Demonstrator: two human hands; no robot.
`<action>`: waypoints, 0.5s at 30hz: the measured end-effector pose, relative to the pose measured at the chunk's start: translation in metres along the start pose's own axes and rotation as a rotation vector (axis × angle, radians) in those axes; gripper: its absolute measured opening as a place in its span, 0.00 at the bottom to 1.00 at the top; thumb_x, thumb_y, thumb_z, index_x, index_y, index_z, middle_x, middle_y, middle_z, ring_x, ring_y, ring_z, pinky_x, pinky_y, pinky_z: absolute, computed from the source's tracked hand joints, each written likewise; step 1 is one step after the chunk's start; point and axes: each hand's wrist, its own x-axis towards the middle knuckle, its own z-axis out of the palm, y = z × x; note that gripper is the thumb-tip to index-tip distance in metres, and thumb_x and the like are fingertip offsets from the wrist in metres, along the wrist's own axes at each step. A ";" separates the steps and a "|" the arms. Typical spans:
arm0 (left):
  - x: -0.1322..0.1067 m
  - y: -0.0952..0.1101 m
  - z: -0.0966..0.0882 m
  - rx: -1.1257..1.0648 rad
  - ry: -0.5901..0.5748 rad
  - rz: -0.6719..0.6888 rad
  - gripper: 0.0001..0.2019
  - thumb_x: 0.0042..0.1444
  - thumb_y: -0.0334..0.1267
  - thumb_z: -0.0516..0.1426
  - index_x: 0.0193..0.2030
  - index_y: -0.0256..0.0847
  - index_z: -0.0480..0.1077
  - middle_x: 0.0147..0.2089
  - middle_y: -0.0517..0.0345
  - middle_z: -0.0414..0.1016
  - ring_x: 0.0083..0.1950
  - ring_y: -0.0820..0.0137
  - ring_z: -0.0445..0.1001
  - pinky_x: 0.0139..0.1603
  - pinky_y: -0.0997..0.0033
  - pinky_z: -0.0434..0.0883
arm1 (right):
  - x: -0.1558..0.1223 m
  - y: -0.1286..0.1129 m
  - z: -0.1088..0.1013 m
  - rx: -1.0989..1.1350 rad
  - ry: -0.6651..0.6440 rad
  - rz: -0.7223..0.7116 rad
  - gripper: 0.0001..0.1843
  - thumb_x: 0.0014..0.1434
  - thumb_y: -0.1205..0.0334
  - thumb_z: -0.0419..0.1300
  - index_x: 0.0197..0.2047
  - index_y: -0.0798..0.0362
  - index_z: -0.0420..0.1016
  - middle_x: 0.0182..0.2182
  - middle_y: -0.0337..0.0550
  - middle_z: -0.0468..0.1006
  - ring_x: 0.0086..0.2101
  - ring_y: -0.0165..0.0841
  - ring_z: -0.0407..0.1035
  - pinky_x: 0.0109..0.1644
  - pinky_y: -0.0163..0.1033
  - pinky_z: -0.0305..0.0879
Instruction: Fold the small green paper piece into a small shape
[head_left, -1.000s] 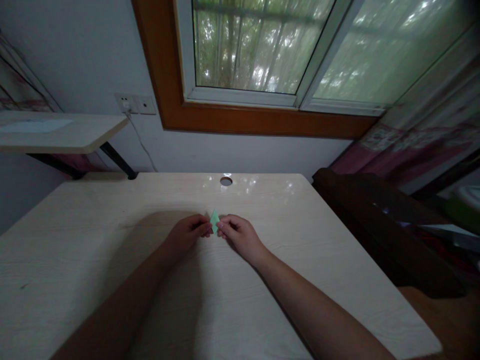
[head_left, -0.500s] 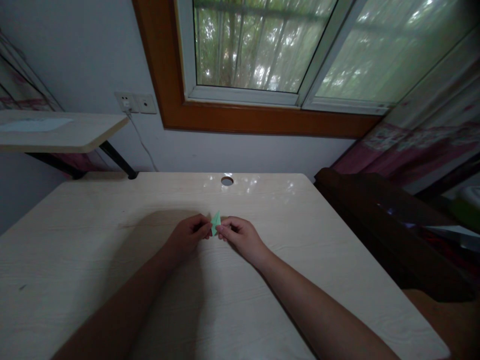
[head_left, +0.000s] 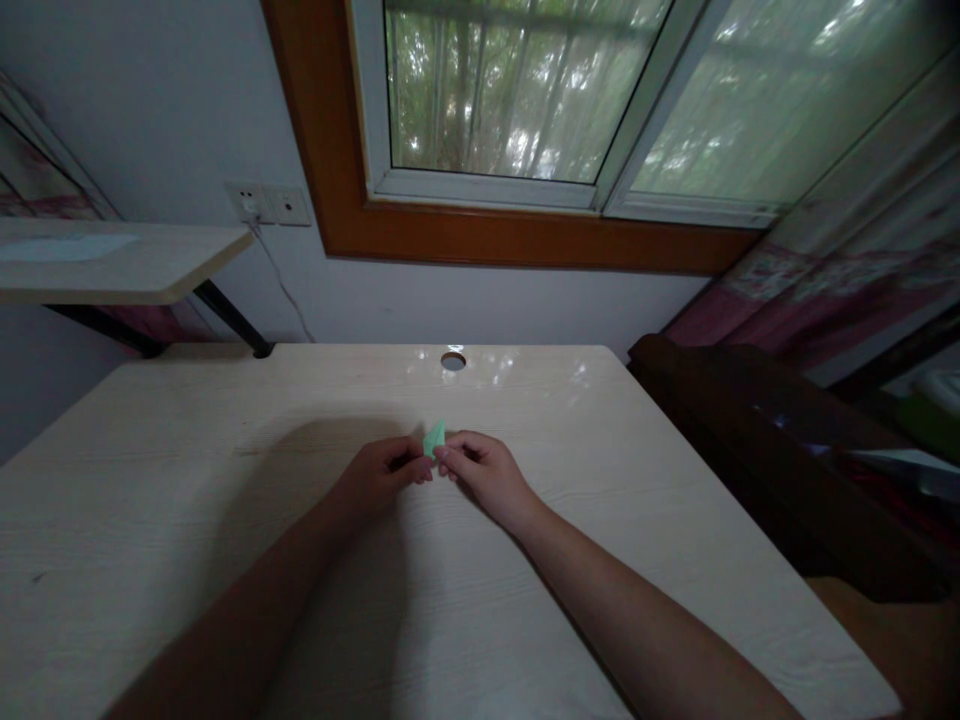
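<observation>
A small piece of folded green paper, pointed at the top, is held between my two hands over the middle of the desk. My left hand is closed on the paper's left and lower side, thumb and fingers pinched together. On the other side, my right hand pinches the paper's right edge between thumb and fingertips. The fingers cover the lower part of the paper, so its full shape is hidden.
A round cable hole lies near the desk's back edge. At the left, a raised shelf stands on black legs. Behind is a window; a dark wooden piece of furniture stands at the right.
My left fingers have shifted slightly right and down, covering the paper's lower tip. Less of the paper shows below. My right hand has hardly moved and keeps its pinch.
</observation>
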 end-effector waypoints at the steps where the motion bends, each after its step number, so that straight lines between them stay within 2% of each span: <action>1: 0.000 0.001 0.000 -0.001 -0.008 -0.005 0.14 0.60 0.47 0.58 0.32 0.38 0.75 0.32 0.57 0.78 0.35 0.69 0.74 0.40 0.71 0.69 | 0.000 0.001 0.000 0.007 0.002 -0.003 0.14 0.57 0.50 0.66 0.32 0.53 0.78 0.24 0.38 0.76 0.25 0.28 0.65 0.32 0.34 0.62; 6: -0.001 0.003 -0.001 0.001 0.008 -0.026 0.13 0.60 0.46 0.58 0.32 0.38 0.75 0.31 0.57 0.78 0.34 0.69 0.74 0.39 0.72 0.68 | -0.001 0.002 0.001 -0.017 -0.004 -0.014 0.15 0.58 0.48 0.65 0.33 0.53 0.78 0.26 0.39 0.77 0.27 0.30 0.67 0.34 0.35 0.63; 10: -0.001 0.003 0.000 0.083 0.003 -0.028 0.14 0.59 0.46 0.59 0.30 0.38 0.74 0.28 0.58 0.76 0.32 0.69 0.72 0.36 0.72 0.66 | 0.000 -0.002 0.000 -0.103 -0.018 -0.066 0.14 0.58 0.48 0.65 0.37 0.51 0.79 0.30 0.40 0.76 0.32 0.32 0.68 0.37 0.36 0.63; 15: -0.001 0.003 0.001 0.177 -0.016 -0.015 0.14 0.58 0.46 0.59 0.29 0.38 0.75 0.27 0.60 0.74 0.30 0.71 0.69 0.32 0.73 0.62 | 0.001 -0.003 0.000 -0.250 0.019 -0.135 0.15 0.58 0.51 0.66 0.26 0.52 0.76 0.26 0.38 0.71 0.30 0.31 0.65 0.35 0.36 0.60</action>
